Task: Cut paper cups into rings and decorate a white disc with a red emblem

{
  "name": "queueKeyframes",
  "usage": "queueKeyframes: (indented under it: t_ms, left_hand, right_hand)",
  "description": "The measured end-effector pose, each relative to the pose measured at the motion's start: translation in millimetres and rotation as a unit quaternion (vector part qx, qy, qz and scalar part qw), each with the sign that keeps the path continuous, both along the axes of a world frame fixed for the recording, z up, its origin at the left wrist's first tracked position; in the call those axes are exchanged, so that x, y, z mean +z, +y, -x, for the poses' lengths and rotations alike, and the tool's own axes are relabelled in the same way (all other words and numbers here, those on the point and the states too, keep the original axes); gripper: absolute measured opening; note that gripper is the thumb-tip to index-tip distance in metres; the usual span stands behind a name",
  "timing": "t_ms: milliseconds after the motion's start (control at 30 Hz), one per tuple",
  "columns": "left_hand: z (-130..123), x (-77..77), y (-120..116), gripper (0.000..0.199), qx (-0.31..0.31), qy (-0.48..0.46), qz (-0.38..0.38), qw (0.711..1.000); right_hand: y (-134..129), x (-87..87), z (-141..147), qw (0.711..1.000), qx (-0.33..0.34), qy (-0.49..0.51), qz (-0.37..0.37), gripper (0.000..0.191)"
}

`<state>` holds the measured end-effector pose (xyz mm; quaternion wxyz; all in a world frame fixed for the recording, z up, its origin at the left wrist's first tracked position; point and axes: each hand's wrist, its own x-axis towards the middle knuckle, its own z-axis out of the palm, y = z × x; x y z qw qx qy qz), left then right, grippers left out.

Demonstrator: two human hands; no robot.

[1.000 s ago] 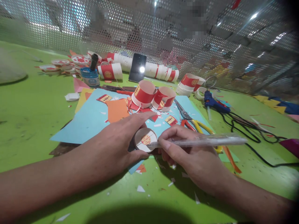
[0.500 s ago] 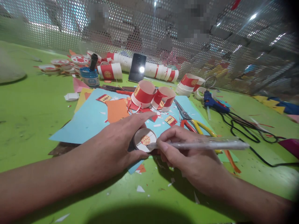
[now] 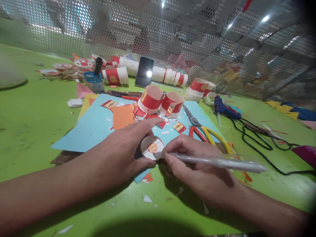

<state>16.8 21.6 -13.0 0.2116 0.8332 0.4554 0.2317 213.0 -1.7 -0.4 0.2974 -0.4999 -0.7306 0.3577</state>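
Note:
My left hand (image 3: pixel 125 144) curls its thumb and fingers around a small round paper cup base (image 3: pixel 148 142), which has a white inside and a yellow and red printed circle (image 3: pixel 152 147) at its middle. In my right hand (image 3: pixel 190 168) is a clear-barrelled pen (image 3: pixel 217 161), pinched close to its tip. The tip touches or hovers just over the white disc, beside the printed circle; I cannot tell which. Behind my hands, two cut red and white paper cup pieces (image 3: pixel 151 98) stand on light blue paper (image 3: pixel 86 128).
Scissors (image 3: pixel 197 124) with red and yellow handles lie right of centre. A blue glue gun (image 3: pixel 225 108) with a black cord (image 3: pixel 256 154) rests farther right. Behind are a phone (image 3: pixel 144 72), stacked paper cups (image 3: pixel 168 75) and a blue jar (image 3: pixel 93 82). Paper scraps (image 3: pixel 147 198) dot the green table (image 3: pixel 37 131).
The pen's back end has swung down and slightly right, while its tip stays by the printed circle. My left hand still holds the cup base in the same place.

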Motion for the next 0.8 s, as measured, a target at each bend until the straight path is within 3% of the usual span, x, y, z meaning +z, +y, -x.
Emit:
queueKeyframes:
  t_ms: [200, 367, 533, 800]
  left_hand:
    - [-1.3, 1.3, 1.3, 0.054, 0.000, 0.005, -0.010, 1.000]
    - [-2.0, 4.1, 0.3, 0.047, -0.012, -0.011, -0.006, 1.000]
    - [-2.4, 4.7, -1.5, 0.047, 0.000, -0.020, 0.000, 1.000]
    - [-1.2, 3.9, -0.6, 0.048, -0.003, -0.027, 0.018, 0.999]
  right_hand:
    - [0.3, 3.6, 5.1, 1.000, -0.007, -0.020, -0.016, 0.010]
    - [-0.3, 2.5, 1.2, 0.999, -0.036, 0.036, 0.004, 0.008]
    - [0.2, 11.6, -3.1, 0.994, -0.080, 0.050, -0.052, 0.015]
    - [5.5, 3.7, -1.9, 0.996, -0.061, 0.056, 0.025, 0.013]
